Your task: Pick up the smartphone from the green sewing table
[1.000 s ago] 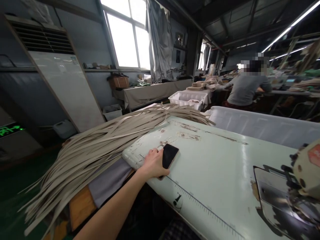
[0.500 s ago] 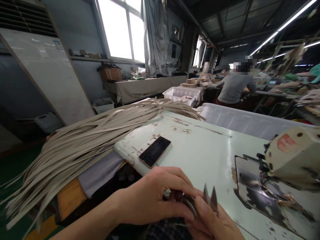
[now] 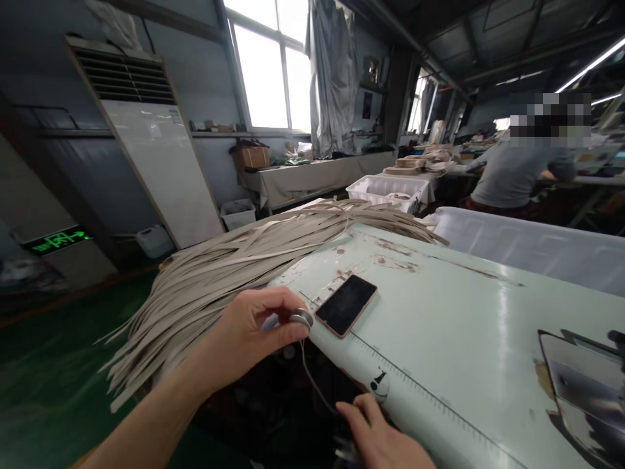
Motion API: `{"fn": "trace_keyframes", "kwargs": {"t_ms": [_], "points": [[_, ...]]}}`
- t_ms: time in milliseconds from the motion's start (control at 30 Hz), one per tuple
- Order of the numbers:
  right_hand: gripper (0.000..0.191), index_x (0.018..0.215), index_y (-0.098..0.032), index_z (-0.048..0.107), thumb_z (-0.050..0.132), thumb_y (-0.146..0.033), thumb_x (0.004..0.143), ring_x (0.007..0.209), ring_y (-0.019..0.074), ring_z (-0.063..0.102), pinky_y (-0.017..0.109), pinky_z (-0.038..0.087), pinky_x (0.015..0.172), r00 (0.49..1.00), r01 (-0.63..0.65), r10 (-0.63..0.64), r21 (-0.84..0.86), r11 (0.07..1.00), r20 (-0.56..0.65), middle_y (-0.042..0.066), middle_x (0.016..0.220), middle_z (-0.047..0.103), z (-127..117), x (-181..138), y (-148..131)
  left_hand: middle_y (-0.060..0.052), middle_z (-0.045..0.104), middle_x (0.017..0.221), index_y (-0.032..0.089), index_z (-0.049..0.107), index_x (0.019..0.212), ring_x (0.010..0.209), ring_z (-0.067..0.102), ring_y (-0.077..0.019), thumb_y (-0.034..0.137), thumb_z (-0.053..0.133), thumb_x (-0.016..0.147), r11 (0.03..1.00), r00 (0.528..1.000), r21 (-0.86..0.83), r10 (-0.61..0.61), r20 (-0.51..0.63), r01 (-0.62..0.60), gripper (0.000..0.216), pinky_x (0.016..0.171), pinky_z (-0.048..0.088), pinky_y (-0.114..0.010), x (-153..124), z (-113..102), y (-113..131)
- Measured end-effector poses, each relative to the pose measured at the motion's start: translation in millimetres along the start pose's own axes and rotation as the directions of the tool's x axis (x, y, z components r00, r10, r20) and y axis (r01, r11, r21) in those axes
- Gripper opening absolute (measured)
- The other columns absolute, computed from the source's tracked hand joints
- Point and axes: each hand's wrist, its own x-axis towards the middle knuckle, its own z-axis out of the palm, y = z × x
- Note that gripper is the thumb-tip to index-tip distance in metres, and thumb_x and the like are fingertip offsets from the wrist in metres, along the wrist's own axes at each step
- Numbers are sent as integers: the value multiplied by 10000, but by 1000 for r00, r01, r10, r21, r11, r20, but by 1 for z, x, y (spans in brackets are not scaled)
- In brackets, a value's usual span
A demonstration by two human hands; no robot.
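Busy workshop, pale green table (image 3: pixel 469 312) up front, heap of strips (image 3: pixel 234 267) draped left. Phone (image 3: pixel 346 304) lies on the table. Left hand (image 3: pixel 249 335) pinches a small metal reel (image 3: pixel 301 318) beside it; right hand (image 3: pixel 385 440), fingers curled, holds its cord (image 3: pixel 312 378) below.

I see a small grey round piece (image 3: pixel 301 318), metallic-looking, pinched at the fingertips of the left hand (image 3: pixel 254 329), just beside the near corner of the phone. A thin grey cord (image 3: pixel 312 381) hangs from it, curving down to the right hand (image 3: pixel 378 433) at the table's front edge.
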Motion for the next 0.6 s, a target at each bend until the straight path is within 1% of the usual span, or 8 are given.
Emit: {"fn": "trace_keyframes", "kwargs": {"t_ms": [33,67,133,200,300,367,467,600], "points": [[614,1348,-86,478,520,-380,811,914,423,637,579,495,808,1000,-24,23,-39,999,-18,290,1301,444,-11,-1,-4,-36,642,917,164,689,861,871,587,-172,284,698,837,998,1000,68,16,23,-17,122,784,446,-247,-1,-5,1],[563,1368,-118,456,378,-413,895,983,369,621,535,485,876,998,-24,19,-78,997,-61,242,1306,446,-24,-3,-10,-35,642,942,170,695,863,889,591,-171,280,696,837,992,999,122,32,34,-35,114,801,442,-247,-1,-9,2],[490,1386,-301,410,209,-434,959,933,271,625,440,509,818,974,17,-33,-71,997,-223,103,1195,520,-48,-4,-28,-26,631,993,185,704,860,922,590,-163,268,689,843,981,997,182,61,52,-70,86,835,431,-238,0,-15,5],[395,1316,-417,439,248,-461,974,858,207,618,356,487,744,929,120,-119,-19,993,-350,16,1051,558,-63,0,-49,-12,618,1013,209,710,873,948,582,-157,273,682,851,978,993,185,81,84,-96,73,849,423,-230,1,-17,8],[288,1196,-381,561,430,-426,943,702,139,563,271,414,627,880,296,-213,140,945,-424,-17,878,558,-61,12,-72,-4,605,1018,239,718,903,969,572,-162,294,712,833,983,988,138,104,113,-120,88,864,418,-239,-1,-18,8],[253,1107,-329,636,506,-384,896,612,124,503,255,373,558,878,358,-228,262,896,-421,-20,790,533,-52,21,-79,1,604,973,248,725,897,922,578,-157,296,748,803,985,987,118,114,111,-127,108,830,430,-243,-5,-18,5],[282,1064,-286,664,598,-388,810,675,161,537,273,392,602,903,351,-226,323,879,-365,4,813,561,-38,35,-77,14,610,847,242,728,858,787,575,-130,269,789,761,983,984,89,151,97,-160,117,712,437,-225,-12,-18,-1],[644,1179,-196,593,668,-613,695,723,200,569,286,438,647,959,284,-219,587,758,-182,18,781,592,-19,48,-66,22,614,782,209,692,800,734,564,-119,207,828,708,983,986,82,160,56,-164,165,667,426,-212,-18,-19,-7]]}}
